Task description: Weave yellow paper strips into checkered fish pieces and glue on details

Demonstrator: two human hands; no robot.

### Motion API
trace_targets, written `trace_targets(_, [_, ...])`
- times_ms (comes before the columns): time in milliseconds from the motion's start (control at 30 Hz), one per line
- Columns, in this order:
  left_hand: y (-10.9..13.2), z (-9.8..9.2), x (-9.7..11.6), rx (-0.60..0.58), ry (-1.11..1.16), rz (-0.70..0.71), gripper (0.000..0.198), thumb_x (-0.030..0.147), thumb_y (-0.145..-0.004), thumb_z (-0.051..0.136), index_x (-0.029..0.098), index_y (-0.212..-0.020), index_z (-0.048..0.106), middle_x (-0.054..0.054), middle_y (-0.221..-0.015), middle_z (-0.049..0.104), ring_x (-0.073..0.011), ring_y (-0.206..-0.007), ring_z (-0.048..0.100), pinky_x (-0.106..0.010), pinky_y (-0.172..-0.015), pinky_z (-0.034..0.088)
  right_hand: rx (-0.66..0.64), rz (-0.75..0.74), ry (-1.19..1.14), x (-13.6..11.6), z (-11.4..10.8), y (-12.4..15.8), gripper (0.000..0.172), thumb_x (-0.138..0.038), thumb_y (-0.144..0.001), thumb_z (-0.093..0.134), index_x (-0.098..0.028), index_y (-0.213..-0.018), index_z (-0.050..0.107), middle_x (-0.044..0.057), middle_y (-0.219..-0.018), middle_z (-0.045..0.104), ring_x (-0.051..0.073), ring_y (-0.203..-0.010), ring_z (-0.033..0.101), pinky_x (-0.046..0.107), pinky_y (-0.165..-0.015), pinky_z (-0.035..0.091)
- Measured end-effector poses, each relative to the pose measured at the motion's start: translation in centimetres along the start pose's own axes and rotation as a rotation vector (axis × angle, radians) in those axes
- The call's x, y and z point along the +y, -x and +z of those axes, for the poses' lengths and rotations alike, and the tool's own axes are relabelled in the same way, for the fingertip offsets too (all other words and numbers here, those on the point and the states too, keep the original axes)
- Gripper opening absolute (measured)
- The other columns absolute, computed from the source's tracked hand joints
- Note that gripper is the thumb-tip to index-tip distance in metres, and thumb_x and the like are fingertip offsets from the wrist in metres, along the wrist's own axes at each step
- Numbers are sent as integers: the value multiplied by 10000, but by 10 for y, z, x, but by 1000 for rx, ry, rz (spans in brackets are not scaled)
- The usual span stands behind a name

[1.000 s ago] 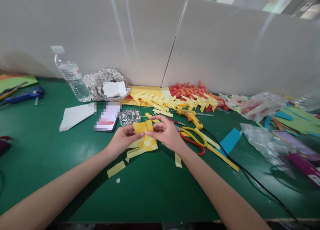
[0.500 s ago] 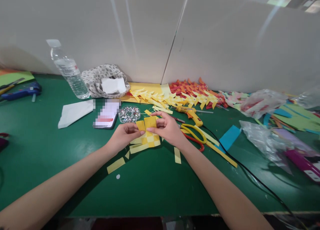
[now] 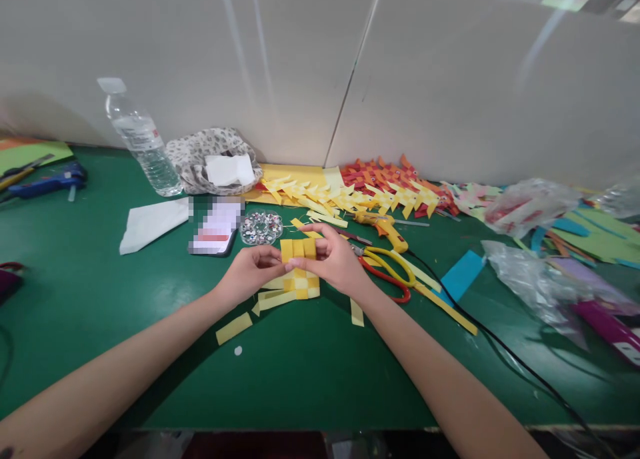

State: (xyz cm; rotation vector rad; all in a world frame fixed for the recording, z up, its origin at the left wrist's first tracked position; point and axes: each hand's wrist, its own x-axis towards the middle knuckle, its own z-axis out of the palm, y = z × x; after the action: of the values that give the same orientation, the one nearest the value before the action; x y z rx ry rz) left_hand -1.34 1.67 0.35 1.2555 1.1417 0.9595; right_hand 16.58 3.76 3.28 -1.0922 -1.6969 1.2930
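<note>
A woven piece of yellow and pale yellow paper strips (image 3: pixel 301 284) is held above the green table at the centre. My left hand (image 3: pixel 253 272) pinches its left side between thumb and fingers. From the right, my right hand (image 3: pixel 336 259) grips the upper right part, thumb in front and fingers behind. The two thumbs nearly meet on the weave. Darker yellow strips stand up side by side at its top, and pale strips stick out at the lower left. A loose pale strip (image 3: pixel 234 329) lies near my left wrist.
Scissors (image 3: pixel 395 266) and a yellow glue gun (image 3: pixel 383 229) lie right of my hands, with a black cord (image 3: pixel 495 342) running to the front right. Behind are a phone (image 3: pixel 216 227), a bead tray (image 3: pixel 261 228), a bottle (image 3: pixel 145 142) and folded paper fish (image 3: pixel 350 196).
The upright darker strips, spread with a gap before, now stand closer together and straighter. The woven piece has turned slightly between my hands. The whole view has shifted a little.
</note>
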Motion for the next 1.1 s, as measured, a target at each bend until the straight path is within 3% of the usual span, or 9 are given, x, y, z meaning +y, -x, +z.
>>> trace_targets(200, [2,1,1,6,-113,30,290,398,-671,718,169,-816,616,-13,-762,677,-119,-653,609,-208,-561,444,64,4,-5,-2,-2,0,559,-277,-647,737,-225,-1131,462,27,-814,685,198,-729,675,315,-616,540])
trace_targets(367, [2,1,5,62,-228,40,299,455,-695,677,182,-816,680,-16,-684,657,-102,-531,519,-213,-459,365,144,-40,-42,-1,-6,-2,556,-317,-653,741,-229,-1125,459,19,-818,676,195,-745,664,332,-649,542])
trace_targets(467, [3,1,4,21,-194,85,270,448,-726,649,189,-789,693,-10,-661,646,-96,-524,494,-211,-454,344,145,-43,-11,0,-6,-2,580,-349,-646,745,-246,-1137,453,21,-853,665,200,-760,657,355,-673,543])
trace_targets(600, [3,2,2,-38,-205,105,281,454,-742,634,184,-793,694,-2,-657,637,-93,-515,488,-210,-468,344,141,-80,173,-1,-7,-1,585,-357,-625,757,-262,-1142,500,41,-971,640,235,-918,624,396,-776,521])
trace_targets(767, [1,0,1,-29,-160,89,284,445,-724,660,173,-806,664,-9,-688,639,-103,-556,531,-212,-507,383,171,-149,251,-3,-12,-3,576,-349,-611,768,-252,-1128,534,56,-1105,594,249,-1048,565,412,-883,464])
trace_targets(1100, [0,-1,7,-23,45,54,205,349,-708,687,183,-807,618,-19,-737,668,-126,-660,611,-237,-607,468,205,-170,293,2,-20,-6,514,-355,-643,733,-254,-1104,528,44,-1031,623,240,-991,581,399,-822,480])
